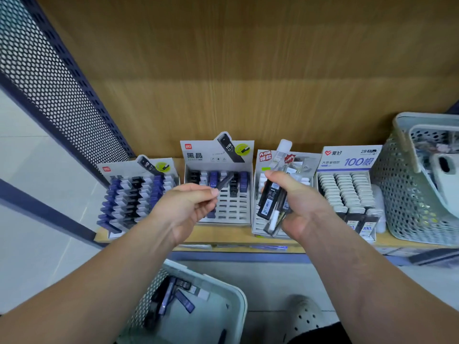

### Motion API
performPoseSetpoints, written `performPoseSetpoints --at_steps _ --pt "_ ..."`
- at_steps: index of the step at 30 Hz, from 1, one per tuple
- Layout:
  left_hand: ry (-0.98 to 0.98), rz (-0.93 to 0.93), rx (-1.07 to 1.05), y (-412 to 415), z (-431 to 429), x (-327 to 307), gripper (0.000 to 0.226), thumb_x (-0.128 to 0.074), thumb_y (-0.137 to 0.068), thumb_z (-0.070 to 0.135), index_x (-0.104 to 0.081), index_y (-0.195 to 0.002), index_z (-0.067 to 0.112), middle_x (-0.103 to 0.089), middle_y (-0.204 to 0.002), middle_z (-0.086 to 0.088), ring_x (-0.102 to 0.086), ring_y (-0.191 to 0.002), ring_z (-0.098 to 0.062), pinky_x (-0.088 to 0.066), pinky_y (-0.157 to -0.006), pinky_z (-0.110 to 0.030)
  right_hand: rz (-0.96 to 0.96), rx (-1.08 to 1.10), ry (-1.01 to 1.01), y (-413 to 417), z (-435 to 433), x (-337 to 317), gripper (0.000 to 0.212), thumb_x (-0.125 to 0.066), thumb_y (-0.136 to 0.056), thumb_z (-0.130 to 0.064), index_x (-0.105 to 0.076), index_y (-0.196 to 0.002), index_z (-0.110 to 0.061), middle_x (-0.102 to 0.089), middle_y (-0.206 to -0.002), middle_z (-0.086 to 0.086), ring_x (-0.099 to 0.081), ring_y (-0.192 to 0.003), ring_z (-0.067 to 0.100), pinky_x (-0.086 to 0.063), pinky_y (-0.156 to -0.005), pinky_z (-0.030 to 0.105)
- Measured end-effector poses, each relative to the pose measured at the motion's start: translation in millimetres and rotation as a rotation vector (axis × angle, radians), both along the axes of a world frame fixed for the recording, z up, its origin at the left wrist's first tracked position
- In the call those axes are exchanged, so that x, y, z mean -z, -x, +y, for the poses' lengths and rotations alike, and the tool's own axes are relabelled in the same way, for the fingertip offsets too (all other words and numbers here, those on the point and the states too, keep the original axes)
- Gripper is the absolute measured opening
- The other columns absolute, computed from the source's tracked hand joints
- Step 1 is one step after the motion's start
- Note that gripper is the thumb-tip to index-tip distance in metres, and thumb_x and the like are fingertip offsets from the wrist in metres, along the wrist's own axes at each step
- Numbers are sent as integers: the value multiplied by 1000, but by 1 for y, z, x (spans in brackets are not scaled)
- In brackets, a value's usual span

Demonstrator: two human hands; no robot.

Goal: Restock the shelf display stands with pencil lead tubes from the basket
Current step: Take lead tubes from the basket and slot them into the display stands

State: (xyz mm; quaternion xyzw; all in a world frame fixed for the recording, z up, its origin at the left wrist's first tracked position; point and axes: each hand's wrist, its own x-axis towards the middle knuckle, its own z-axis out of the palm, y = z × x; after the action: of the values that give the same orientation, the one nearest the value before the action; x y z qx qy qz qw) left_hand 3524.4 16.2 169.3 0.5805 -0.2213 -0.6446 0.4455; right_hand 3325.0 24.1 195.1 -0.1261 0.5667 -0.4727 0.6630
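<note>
Nearest, at the person's feet, a pale perforated basket (239,302) stands on the light tiled floor (34,256), with several dark and blue pencil lead tubes (173,295) lying loose in it; a pale perforated shoe (306,316) shows just to its right. Above it both bare forearms reach toward the shelf. The left hand (183,209) pinches a single dark tube (224,182) between thumb and fingertips, its far end slanting over the second display stand (232,214), whose grey slots are filled only along the back rows. The right hand (301,202) is curled round a bundle of tubes (270,206), black and white ones together, held over the third display stand (260,227). The wooden shelf (223,235) carries four cardboard stands side by side: the leftmost stand (139,194) is packed with blue, black and white tubes, and the rightmost stand (347,189) holds close rows of pale grey caps. At the shelf's right end, touching that stand, sits a second perforated basket (402,194) with mixed goods that I cannot make out. A wood-grain back panel (248,70) rises behind, and a dark perforated metal side panel (49,78) closes the left.
</note>
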Motion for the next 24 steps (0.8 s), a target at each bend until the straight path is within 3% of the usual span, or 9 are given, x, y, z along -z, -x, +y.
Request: performPoseSetpoints --at_steps 3,7,12,16,21,24 --pt "54 -42 9 -1 3 5 22 -71 -77 -13 -61 -72 6 -66 -66 -6 -61 -60 -14 -52 -58 -20 -5 -14 4 -5 3 -1 12 -84 -80 -13 -73 -85 -11 -70 -67 6 -68 -53 20 -56 -47 34" --pt "124 -84 116 -1 6 6 26 -72 -73 -15 -62 -75 9 -64 -65 -4 -63 -57 -13 -50 -58 -22 5 -46 29 -7 9 -4 19 -83 -80 -12 -75 -97 -8 -75 -73 8 -73 -60 21 -59 -51 38" --pt "180 -103 245 -3 8 1 32 -76 -64 -13 -55 -58 11 -63 -84 -10 -63 -70 -21 -54 -69 -29 64 -99 103 -7 15 -3 27 -81 -82 -13 -75 -107 -8 -78 -84 8 -74 -74 24 -62 -67 43" --pt "197 -190 430 2 6 -7 37 -76 -72 -11 -48 -62 11 -62 -57 -9 -60 -49 -15 -46 -46 -20 47 -130 140 -10 18 -2 27 -78 -82 -9 -75 -109 -8 -79 -97 13 -76 -89 31 -61 -83 52" --pt "278 -119 455 6 0 -12 20 -76 -69 3 -57 -70 5 -63 -59 -11 -61 -50 -16 -51 -48 -21 48 -164 133 -7 14 -3 25 -79 -82 -11 -75 -105 -8 -77 -85 9 -75 -74 24 -61 -72 43" --pt "306 -59 442 5 -6 -15 12 -71 -72 8 -63 -78 1 -68 -66 -13 -62 -51 -15 -53 -50 -21 50 -156 122 -3 12 -3 25 -79 -82 -12 -75 -106 -6 -78 -96 14 -76 -85 29 -61 -78 47"
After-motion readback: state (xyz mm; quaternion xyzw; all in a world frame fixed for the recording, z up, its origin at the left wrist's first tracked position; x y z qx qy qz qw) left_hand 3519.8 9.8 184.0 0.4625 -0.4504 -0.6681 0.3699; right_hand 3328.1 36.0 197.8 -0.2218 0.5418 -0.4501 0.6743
